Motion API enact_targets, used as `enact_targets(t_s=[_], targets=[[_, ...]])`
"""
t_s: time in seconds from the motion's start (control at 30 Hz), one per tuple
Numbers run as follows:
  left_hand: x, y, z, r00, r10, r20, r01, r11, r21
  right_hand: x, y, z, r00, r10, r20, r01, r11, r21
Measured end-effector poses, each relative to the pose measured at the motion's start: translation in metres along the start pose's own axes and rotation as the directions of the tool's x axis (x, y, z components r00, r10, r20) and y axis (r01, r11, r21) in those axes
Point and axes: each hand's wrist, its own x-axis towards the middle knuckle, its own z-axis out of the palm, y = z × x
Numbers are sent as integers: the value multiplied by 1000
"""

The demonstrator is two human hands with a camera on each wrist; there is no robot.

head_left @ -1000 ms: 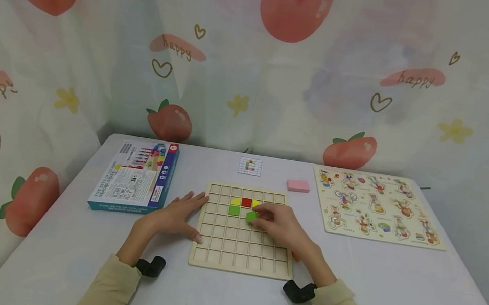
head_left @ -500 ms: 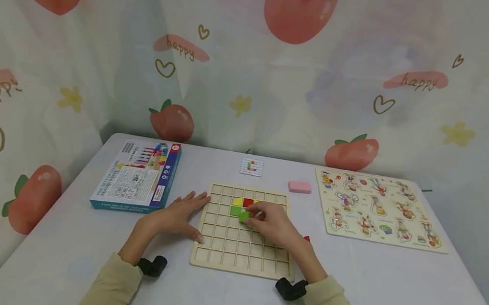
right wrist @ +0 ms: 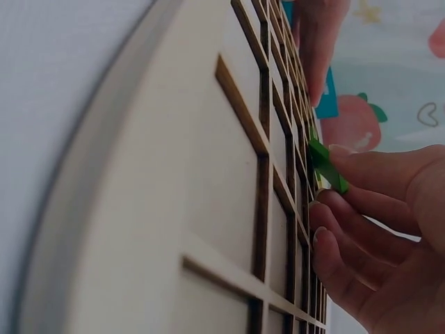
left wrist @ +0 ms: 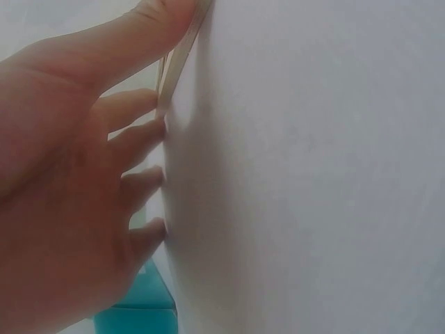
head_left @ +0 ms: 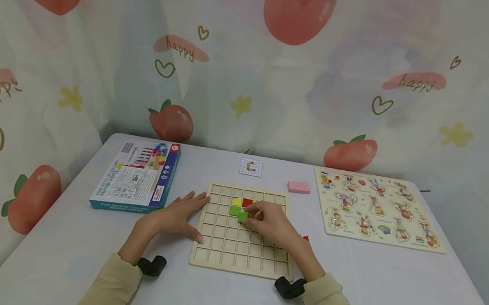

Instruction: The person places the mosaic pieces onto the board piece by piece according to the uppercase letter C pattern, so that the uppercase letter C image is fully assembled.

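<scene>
Hands are working at the wooden grid board (head_left: 242,255) lying at table centre. Right hand (head_left: 269,223) is pinching a green tile (head_left: 242,216) between thumb and fingertips, holding it tilted over the cells just at 6 o'clock of the coloured pieces already seated; right wrist view is showing the tile (right wrist: 327,165) edge-on, angled against the grid bars, with the remaining fingers (right wrist: 348,236) curling beside it. Seated pieces: yellow quarter-round tile (head_left: 236,201), red tile (head_left: 247,202) and a second green tile (head_left: 234,210), all sitting in the upper rows. Left hand (head_left: 176,214) is lying flat with straight fingers on the table, pressing the board's 9 o'clock edge; left wrist view is showing the thumb (left wrist: 132,35) touching that edge. Boxed game (head_left: 135,177) is lying at 10 o'clock of the board, pattern card (head_left: 251,167) at 12 o'clock, pink block (head_left: 298,187) at 1 o'clock, animal peg puzzle (head_left: 378,209) at 2 o'clock
</scene>
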Motion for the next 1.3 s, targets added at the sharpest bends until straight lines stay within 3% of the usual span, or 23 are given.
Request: enact_targets(t_s=[0.57, 0.93, 1.3], targets=[[-2, 2, 2, 1000, -6, 11, 6, 1000, -22, 4, 4, 2, 999, 30, -35, -31, 999, -28], [-1, 2, -1, 1000, -14, 9, 15, 1000, -20, 3, -7, 7, 998, -50, 45, 53, 997, -53], [-2, 3, 0, 1000, -10, 7, 10, 1000, -18, 3, -13, 14, 998, -38, 59, 44, 994, -96]])
